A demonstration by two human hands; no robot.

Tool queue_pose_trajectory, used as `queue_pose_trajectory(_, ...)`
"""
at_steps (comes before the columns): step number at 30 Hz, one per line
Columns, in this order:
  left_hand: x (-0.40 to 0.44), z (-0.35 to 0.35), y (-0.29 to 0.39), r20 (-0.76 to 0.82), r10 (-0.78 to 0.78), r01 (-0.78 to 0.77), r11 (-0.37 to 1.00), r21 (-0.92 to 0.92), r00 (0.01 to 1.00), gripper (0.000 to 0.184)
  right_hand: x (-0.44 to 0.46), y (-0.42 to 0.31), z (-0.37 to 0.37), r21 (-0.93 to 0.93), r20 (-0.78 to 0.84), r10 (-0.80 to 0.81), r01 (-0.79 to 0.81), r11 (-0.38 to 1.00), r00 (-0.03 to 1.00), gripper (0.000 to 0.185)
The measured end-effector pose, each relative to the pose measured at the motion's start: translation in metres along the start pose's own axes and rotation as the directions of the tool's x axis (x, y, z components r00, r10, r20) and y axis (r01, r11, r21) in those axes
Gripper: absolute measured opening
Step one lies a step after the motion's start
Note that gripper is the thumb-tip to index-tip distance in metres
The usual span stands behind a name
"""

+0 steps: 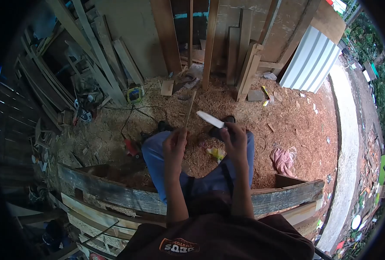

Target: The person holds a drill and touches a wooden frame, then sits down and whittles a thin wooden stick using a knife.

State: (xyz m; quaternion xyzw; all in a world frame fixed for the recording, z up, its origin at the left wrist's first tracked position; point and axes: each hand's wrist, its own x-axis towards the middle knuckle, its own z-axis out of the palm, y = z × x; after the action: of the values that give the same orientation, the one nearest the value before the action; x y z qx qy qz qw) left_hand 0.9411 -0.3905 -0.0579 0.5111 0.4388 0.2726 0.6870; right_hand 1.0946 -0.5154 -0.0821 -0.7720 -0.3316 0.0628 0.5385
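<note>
My left hand (175, 142) is closed around the lower end of a thin wooden stick (190, 109), which points up and away from me. In my right hand (235, 135), pinched between thumb and fingers, is a flat white blade-shaped strip (210, 119). Its slanted tip points toward the stick, with a gap between the two. Whether the strip is metal, plastic or paper I cannot make out. Both hands are held above my knees, in front of the blue trousers (156, 149).
Wood shavings (305, 130) cover the ground. Planks (249, 71) lean on the wall ahead, beside a white corrugated sheet (312, 58). A dark wooden beam (287, 197) runs beneath me. A pink cloth (282, 162) lies right, a red tool (132, 148) left, a yellow wrapper (216, 153) between my legs.
</note>
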Motion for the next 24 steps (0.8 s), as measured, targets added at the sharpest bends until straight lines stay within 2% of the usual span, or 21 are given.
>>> queue_pose_trajectory(3, 0.002, -0.001, -0.005, 0.03, 0.054, -0.056, 0.995, 0.08, 0.998, 0.03, -0.001, -0.014, 0.0, -0.021, 0.18, -0.035, 0.039, 0.999, 0.983, 0.029)
queue_pose_trajectory(6, 0.003, -0.001, -0.012, 0.051, 0.155, -0.161, 0.977, 0.142, 0.987, 0.029, 0.0, -0.023, 0.002, -0.079, 0.248, -0.099, 0.122, 0.989, 0.964, 0.032)
queue_pose_trajectory(9, 0.003, 0.003, -0.019, 0.069, 0.22, -0.228, 0.962, 0.151, 0.973, 0.025, -0.001, -0.032, 0.006, -0.076, 0.268, -0.094, 0.118, 0.99, 0.959, 0.031)
queue_pose_trajectory(12, 0.002, -0.001, -0.017, 0.1, 0.206, -0.225, 0.943, 0.246, 0.973, 0.024, -0.002, -0.033, 0.011, -0.072, 0.282, -0.096, 0.121, 0.99, 0.954, 0.03)
queue_pose_trajectory(15, 0.001, 0.001, -0.015, 0.114, 0.135, -0.156, 0.968, 0.197, 0.984, 0.022, -0.002, -0.028, 0.014, -0.084, 0.293, -0.109, 0.139, 0.987, 0.95, 0.03)
queue_pose_trajectory(18, 0.001, 0.002, -0.017, 0.129, 0.209, -0.243, 0.895, 0.374, 0.969, 0.021, -0.003, -0.033, 0.016, -0.078, 0.29, -0.107, 0.135, 0.988, 0.951, 0.03)
queue_pose_trajectory(24, -0.002, 0.005, -0.007, 0.219, 0.372, -0.43, 0.815, 0.388, 0.902, 0.019, -0.002, -0.021, 0.017, -0.106, 0.249, -0.177, 0.209, 0.972, 0.952, 0.03)
